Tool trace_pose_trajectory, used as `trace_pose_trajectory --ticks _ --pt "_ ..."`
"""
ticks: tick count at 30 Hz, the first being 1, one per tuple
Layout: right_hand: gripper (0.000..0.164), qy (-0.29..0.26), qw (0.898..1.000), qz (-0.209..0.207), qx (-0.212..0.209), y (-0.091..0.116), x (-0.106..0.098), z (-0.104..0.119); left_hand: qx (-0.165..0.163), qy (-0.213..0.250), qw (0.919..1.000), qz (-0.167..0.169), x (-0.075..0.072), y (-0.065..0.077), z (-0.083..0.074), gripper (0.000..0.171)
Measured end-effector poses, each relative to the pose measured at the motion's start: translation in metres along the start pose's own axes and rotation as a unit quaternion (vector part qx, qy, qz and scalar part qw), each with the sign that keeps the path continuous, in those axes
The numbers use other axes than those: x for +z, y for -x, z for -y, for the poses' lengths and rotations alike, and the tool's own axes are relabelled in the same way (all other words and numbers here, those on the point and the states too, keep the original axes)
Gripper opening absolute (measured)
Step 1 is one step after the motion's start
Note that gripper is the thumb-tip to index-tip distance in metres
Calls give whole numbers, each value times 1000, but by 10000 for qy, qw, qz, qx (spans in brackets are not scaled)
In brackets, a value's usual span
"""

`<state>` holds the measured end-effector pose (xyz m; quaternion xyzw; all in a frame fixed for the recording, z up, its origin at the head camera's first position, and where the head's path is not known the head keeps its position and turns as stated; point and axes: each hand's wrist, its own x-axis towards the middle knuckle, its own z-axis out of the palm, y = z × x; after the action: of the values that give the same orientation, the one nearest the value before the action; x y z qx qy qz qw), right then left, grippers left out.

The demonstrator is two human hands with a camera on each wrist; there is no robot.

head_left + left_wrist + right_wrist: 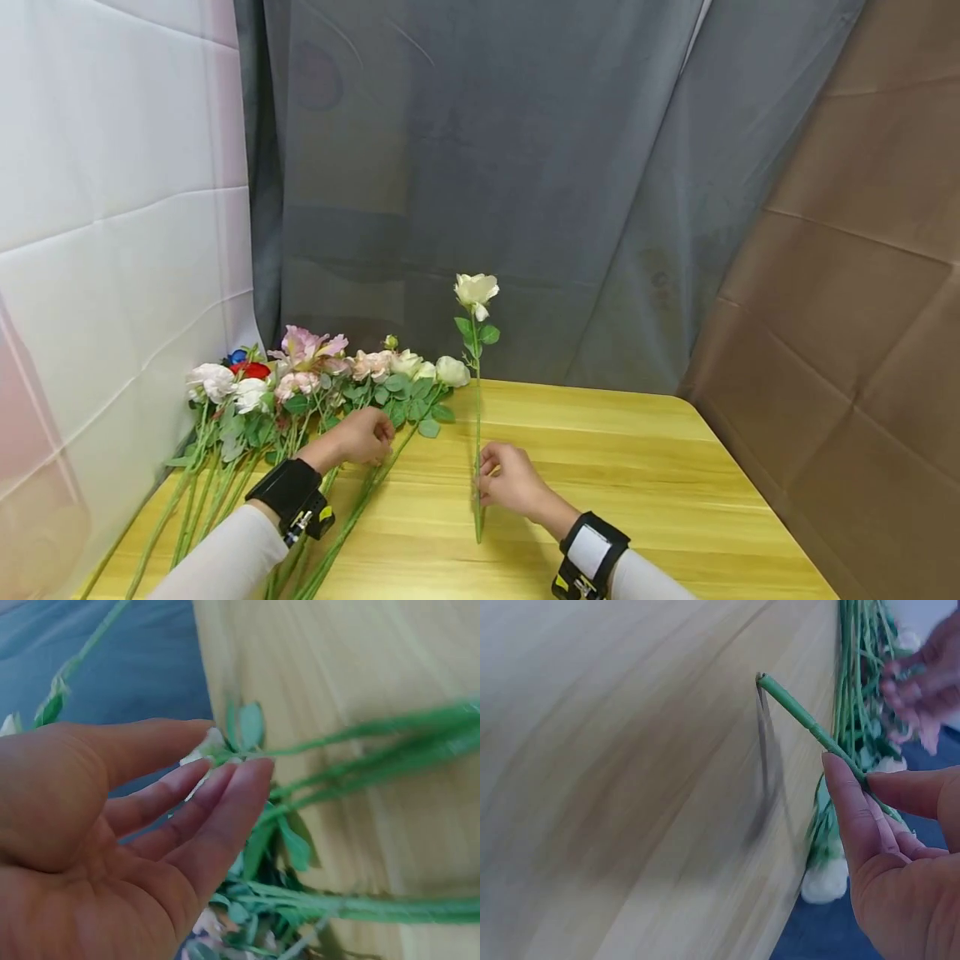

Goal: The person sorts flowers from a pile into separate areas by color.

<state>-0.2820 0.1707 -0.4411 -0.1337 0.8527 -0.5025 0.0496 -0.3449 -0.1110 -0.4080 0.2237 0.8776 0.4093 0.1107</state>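
Observation:
Upright over the table stands a single long-stemmed white rose with a few green leaves below its bloom. My right hand pinches its green stem low down, between thumb and fingers, in the right wrist view too. The stem's cut end points down at the tabletop. My left hand is over the spread of flowers at the left, its fingers loosely bent. In the left wrist view, space shows between that hand's thumb and fingers, with green stems behind the fingertips.
Many-coloured flowers lie along the table's left side, among them a pink bloom, a red bloom and white blooms. The yellow wood-grain table meets a grey curtain behind, a white cloth left and a brown cloth right.

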Motion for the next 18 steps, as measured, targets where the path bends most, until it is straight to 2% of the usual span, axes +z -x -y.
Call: trace_pose_trajectory --ticks 4,11,15,18 --pt "18 214 9996 -160 79 11 -24 -13 -48 -280 9991 315 3 -1 4 20" --pt "16 638 9955 -589 386 39 -69 -37 -408 -716 9943 680 13 -7 2 21" --pt "16 956 9899 -901 531 51 -93 -53 -626 -1190 9875 828 16 -8 1 44" --pt "15 1199 9843 -1095 698 54 -109 -64 -734 -1588 9812 815 16 -6 3 38"
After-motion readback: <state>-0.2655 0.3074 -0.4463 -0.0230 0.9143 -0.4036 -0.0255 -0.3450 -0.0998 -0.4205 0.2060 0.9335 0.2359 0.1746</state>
